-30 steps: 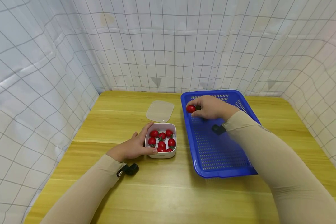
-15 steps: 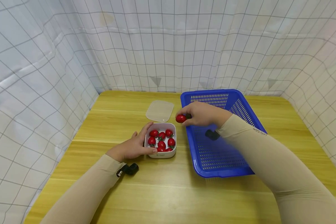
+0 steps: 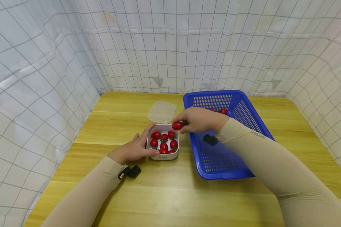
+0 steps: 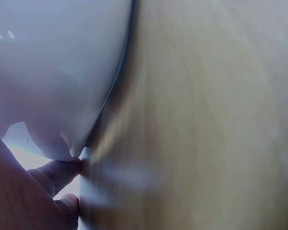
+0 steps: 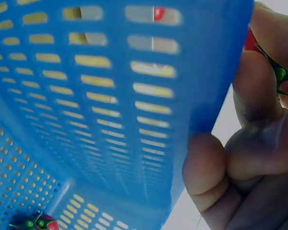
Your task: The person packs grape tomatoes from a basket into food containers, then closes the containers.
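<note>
In the head view my right hand (image 3: 199, 119) pinches a red cherry tomato (image 3: 177, 125) with a green stem, above the right rim of a small white container (image 3: 164, 157). Several cherry tomatoes (image 3: 164, 147) lie inside that container. My left hand (image 3: 136, 148) holds the container from its left side, thumb over the front rim and fingers at the far left corner. The left wrist view has the container's glossy wall (image 4: 57, 62) close up. In the right wrist view some fingers (image 5: 259, 143) are beside the basket wall, and the tomato is mostly hidden.
A blue perforated basket (image 3: 199, 157) stands on the right of the wooden table (image 3: 159, 195), with at least two tomatoes (image 3: 223, 111) near its back. A translucent flat lid (image 3: 162, 112) lies behind the container. White gridded curtains (image 3: 170, 47) surround the table.
My right hand has carried the tomato left and toward me, out of the basket to the container's edge. Tomatoes at the basket's back have come into sight. My left hand has stayed put.
</note>
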Available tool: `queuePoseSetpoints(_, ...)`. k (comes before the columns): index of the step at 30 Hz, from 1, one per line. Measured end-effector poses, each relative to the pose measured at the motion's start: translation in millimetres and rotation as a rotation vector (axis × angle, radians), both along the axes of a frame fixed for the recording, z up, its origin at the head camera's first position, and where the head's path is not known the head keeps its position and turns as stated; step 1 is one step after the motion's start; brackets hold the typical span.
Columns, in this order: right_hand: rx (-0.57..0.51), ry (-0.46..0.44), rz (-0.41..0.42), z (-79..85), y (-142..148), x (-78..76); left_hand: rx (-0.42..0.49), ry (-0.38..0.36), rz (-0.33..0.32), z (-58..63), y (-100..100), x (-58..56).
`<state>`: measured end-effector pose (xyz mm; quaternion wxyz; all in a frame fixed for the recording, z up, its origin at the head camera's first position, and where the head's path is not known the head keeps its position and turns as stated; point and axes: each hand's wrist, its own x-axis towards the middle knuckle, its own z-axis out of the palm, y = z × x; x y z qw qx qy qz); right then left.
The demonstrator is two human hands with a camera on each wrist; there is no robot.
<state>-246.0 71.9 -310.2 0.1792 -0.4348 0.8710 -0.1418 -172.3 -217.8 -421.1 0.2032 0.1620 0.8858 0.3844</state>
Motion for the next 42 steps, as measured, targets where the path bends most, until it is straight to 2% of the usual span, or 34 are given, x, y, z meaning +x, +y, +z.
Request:
queuePoseSetpoints(5,0.004,0.014,0.021,-1.1,-3.5,0.7,0.009,0.007,-0.004,-0.5,0.2,-0.4)
queuePoseSetpoints(42,0.044,0.002,0.022,-5.7,-8.8,5.7,0.025,0.000,0.007,-3.6,0.9,-0.1)
